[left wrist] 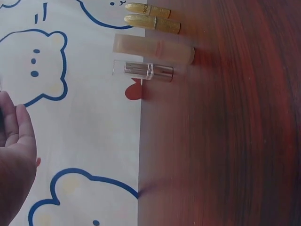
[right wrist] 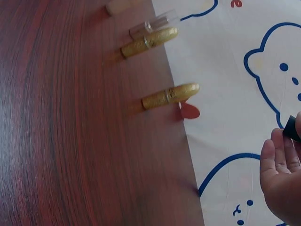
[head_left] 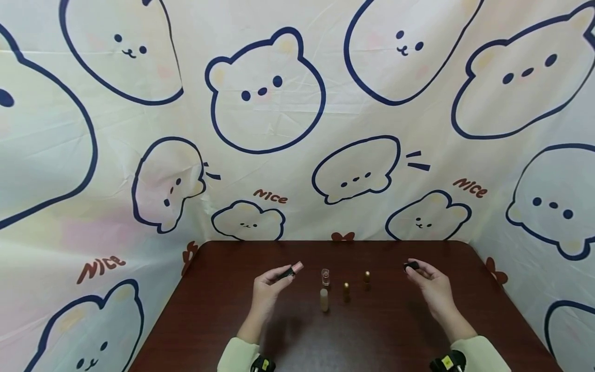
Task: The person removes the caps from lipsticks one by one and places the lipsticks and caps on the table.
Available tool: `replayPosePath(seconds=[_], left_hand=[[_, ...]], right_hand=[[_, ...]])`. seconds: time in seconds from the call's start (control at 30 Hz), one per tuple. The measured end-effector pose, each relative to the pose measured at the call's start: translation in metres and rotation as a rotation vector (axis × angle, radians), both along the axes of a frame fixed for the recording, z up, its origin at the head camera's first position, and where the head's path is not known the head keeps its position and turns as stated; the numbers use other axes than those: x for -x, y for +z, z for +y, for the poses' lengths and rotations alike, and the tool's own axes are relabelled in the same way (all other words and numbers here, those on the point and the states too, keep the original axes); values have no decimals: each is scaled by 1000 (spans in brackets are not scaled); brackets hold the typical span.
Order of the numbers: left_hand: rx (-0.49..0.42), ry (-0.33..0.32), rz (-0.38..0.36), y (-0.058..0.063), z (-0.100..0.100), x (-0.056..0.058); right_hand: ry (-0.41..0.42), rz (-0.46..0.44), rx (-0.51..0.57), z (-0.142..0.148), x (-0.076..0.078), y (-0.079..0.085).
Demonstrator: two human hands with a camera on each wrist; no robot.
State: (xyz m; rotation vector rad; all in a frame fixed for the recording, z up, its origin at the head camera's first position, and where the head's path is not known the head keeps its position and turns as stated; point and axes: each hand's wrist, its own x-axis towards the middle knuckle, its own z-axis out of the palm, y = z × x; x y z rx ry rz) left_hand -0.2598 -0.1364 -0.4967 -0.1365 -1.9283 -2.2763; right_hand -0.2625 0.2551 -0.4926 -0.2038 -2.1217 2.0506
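Note:
My left hand (head_left: 266,290) holds an uncapped lipstick (head_left: 290,271), its dark body between thumb and fingers and its pink end pointing up to the right. Across the table, my right hand (head_left: 433,290) pinches a small black cap (head_left: 411,265) between thumb and fingertips. The same cap (right wrist: 292,130) appears at the edge of the right wrist view. Both hands are raised over the table, well apart. In the left wrist view, the left hand (left wrist: 18,141) shows only partly at the edge, and the lipstick is mostly out of frame.
Between the hands, several tubes stand upright on the dark wooden table (head_left: 372,341): a clear-topped tube (head_left: 325,277), a beige tube (head_left: 324,300) and two gold tubes, one nearer (head_left: 346,292) and one farther right (head_left: 367,280). A bear-printed cloth (head_left: 297,170) hangs behind and on both sides.

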Motion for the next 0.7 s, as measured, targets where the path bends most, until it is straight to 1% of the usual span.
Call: replayPosePath(seconds=[0.17, 0.33, 0.4, 0.53, 0.63, 0.7], left_hand=[[7, 15, 15, -3, -5, 2], [7, 26, -1, -5, -11, 3], [8, 32, -19, -5, -13, 4], [13, 50, -41, -7, -20, 4], [27, 65, -46, -7, -24, 6], [48, 87, -55, -8, -27, 7]], right_hand=[[-20, -40, -111, 10, 3, -3], [-42, -89, -303, 20, 6, -7], [-53, -105, -383, 24, 6, -9], [-67, -102, -512, 32, 6, -15], [-83, -81, -588, 40, 6, -19], [-92, -67, -629, 45, 6, -23]])
